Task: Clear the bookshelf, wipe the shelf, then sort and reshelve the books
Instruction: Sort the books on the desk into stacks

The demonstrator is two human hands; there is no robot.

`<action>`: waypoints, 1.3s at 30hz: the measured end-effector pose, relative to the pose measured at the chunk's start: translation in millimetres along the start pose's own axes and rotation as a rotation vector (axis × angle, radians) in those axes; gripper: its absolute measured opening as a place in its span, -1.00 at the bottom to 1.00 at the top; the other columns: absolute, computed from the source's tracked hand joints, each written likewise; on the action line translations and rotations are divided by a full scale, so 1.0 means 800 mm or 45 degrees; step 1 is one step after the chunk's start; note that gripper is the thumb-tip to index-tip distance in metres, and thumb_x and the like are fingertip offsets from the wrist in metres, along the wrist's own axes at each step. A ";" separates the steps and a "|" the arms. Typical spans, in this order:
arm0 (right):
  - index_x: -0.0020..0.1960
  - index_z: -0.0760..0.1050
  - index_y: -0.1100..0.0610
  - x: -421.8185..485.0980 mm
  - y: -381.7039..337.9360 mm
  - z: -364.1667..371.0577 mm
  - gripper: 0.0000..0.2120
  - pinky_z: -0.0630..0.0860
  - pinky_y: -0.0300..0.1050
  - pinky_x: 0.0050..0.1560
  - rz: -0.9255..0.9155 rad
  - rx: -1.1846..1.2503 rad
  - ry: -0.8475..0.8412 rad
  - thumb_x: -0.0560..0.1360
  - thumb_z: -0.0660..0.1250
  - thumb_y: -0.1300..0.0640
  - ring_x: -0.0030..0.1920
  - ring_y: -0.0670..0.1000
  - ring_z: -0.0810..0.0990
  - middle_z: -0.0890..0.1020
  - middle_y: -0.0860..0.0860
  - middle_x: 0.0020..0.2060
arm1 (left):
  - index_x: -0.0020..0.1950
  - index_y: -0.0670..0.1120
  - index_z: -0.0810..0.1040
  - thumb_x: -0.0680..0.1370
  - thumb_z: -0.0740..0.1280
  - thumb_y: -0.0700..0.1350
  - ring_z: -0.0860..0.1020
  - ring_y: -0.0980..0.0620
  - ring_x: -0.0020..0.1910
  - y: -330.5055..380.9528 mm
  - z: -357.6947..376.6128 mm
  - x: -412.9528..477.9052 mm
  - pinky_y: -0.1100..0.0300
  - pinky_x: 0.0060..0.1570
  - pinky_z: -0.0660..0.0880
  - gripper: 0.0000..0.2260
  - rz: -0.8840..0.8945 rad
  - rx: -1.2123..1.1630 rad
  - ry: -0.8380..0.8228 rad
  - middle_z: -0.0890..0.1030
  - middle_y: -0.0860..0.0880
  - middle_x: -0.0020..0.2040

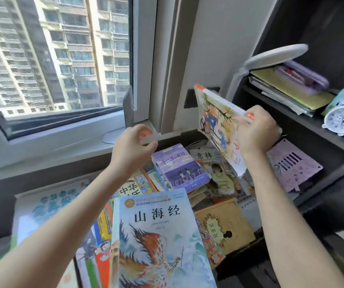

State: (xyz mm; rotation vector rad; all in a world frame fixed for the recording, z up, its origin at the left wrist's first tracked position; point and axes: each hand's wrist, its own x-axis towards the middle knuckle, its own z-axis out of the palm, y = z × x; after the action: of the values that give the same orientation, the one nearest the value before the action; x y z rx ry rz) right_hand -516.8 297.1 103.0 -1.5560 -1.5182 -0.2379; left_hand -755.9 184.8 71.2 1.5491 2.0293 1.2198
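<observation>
My right hand (257, 132) grips an illustrated book (214, 119) by its edge and holds it tilted in the air in front of the dark bookshelf (304, 121). My left hand (133, 146) hovers above the desk with fingers curled and nothing in it. Below lie several loose books: a purple one (179, 165), a pale blue one with a bird (158, 242) nearest me, and a yellow-brown one (227, 225).
On the shelf lies a flat stack of folders (287, 90) with a purple case, beside a white alarm clock (342, 119). A white desk lamp (275, 57) reaches over it. A pink perforated board (293, 165) leans lower down. The window (52, 59) and sill are left.
</observation>
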 end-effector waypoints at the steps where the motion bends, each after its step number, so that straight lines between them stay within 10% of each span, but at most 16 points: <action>1: -0.14 0.55 0.21 0.001 -0.014 -0.022 -0.82 0.14 -0.13 -0.28 -0.115 0.077 0.013 0.42 0.45 0.10 -0.29 0.08 0.45 0.59 0.05 -0.26 | 0.19 -0.05 0.54 0.48 0.41 -0.06 0.50 -0.06 0.15 0.005 -0.006 -0.004 0.11 0.14 0.39 -0.71 0.062 0.054 0.028 0.57 -0.07 0.13; 6: -0.23 0.56 0.18 -0.006 -0.090 -0.117 -0.79 0.42 -0.08 -0.29 -0.610 0.559 -0.249 0.39 0.48 0.04 -0.31 0.00 0.52 0.59 -0.04 -0.34 | 0.48 0.05 0.28 0.40 0.46 0.11 0.23 -0.14 0.43 0.036 -0.058 -0.025 0.03 0.41 0.09 -0.30 0.476 0.459 0.243 0.32 -0.12 0.44; 9: -0.18 0.59 0.21 -0.024 -0.134 -0.155 -0.83 0.55 -0.02 -0.17 -0.758 0.787 -0.533 0.39 0.52 0.13 -0.23 -0.04 0.57 0.62 0.00 -0.28 | 0.45 0.05 0.32 0.39 0.43 0.20 0.43 -0.11 0.25 0.053 -0.111 -0.051 0.08 0.19 0.34 -0.32 0.554 0.592 0.284 0.48 -0.05 0.29; 12: -0.15 0.58 0.19 -0.051 -0.182 -0.169 -0.84 0.54 -0.24 -0.15 -0.825 0.995 -0.726 0.38 0.52 0.16 -0.18 -0.16 0.58 0.60 -0.08 -0.24 | 0.16 0.01 0.52 0.44 0.39 0.18 0.50 0.01 -0.19 0.050 -0.177 -0.093 0.31 -0.34 0.33 -0.62 0.345 0.643 0.233 0.60 0.05 -0.07; 16: 0.11 0.46 0.03 -0.098 -0.243 -0.153 -0.60 0.43 -0.50 -0.12 -0.727 1.157 -0.983 0.36 0.54 0.15 -0.15 -0.37 0.54 0.56 -0.17 -0.15 | -0.08 -0.01 0.57 0.46 0.42 0.10 0.53 0.00 -0.30 0.001 -0.237 -0.162 0.21 -0.34 0.38 -0.80 0.242 0.472 0.432 0.58 0.02 -0.26; 21: 0.17 0.48 0.05 -0.154 -0.288 -0.095 -0.59 0.58 0.09 0.13 -0.598 0.984 -1.630 0.38 0.52 0.06 0.00 0.05 0.64 0.63 0.07 -0.03 | -0.29 0.06 0.46 0.35 0.44 0.16 0.50 -0.03 -0.35 -0.093 -0.269 -0.247 0.12 -0.36 0.40 -0.76 -0.135 0.233 0.632 0.53 0.06 -0.39; 24: 0.16 0.52 0.06 -0.205 -0.309 -0.073 -0.68 0.60 -0.05 0.07 -0.758 0.787 -1.800 0.46 0.44 -0.01 0.02 0.02 0.64 0.65 0.04 0.03 | -0.29 0.04 0.54 0.31 0.43 0.11 0.53 -0.02 -0.33 -0.146 -0.285 -0.295 -0.03 -0.29 0.49 -0.83 -0.365 -0.058 0.670 0.57 -0.02 -0.37; 28: 0.10 0.51 0.14 -0.249 -0.339 -0.058 -0.78 0.56 -0.23 -0.29 -0.667 0.741 -1.953 0.51 0.40 0.07 -0.20 -0.05 0.63 0.65 0.02 -0.15 | -0.12 -0.12 0.61 0.44 0.48 -0.05 0.62 -0.05 -0.24 -0.190 -0.289 -0.346 -0.02 -0.19 0.57 -0.84 -0.619 -0.361 0.724 0.67 -0.15 -0.19; 34: -0.01 0.42 0.21 -0.317 -0.385 -0.050 -0.83 0.63 -0.12 -0.18 -0.711 0.611 -2.029 0.59 0.27 0.09 -0.11 0.02 0.66 0.64 0.09 -0.09 | -0.06 -0.15 0.57 0.53 0.37 0.00 0.60 -0.04 -0.38 -0.251 -0.244 -0.402 0.13 -0.36 0.52 -0.79 -1.079 -0.852 0.542 0.63 -0.15 -0.23; 39: -0.11 0.42 0.18 -0.343 -0.406 -0.069 -0.84 0.50 -0.04 -0.16 -1.071 0.575 -1.537 0.57 0.29 0.10 -0.12 0.08 0.54 0.54 0.05 -0.20 | 0.19 -0.17 0.50 0.61 0.18 0.14 0.56 -0.07 0.05 -0.286 -0.190 -0.413 0.04 0.00 0.50 -0.61 -1.238 -0.543 0.388 0.58 -0.14 0.00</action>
State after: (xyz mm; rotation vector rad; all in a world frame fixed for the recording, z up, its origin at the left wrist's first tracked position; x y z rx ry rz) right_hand -834.9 9.4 95.0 -0.5321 -2.8427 0.6755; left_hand -883.3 -189.9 -95.4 0.1046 2.0582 1.3363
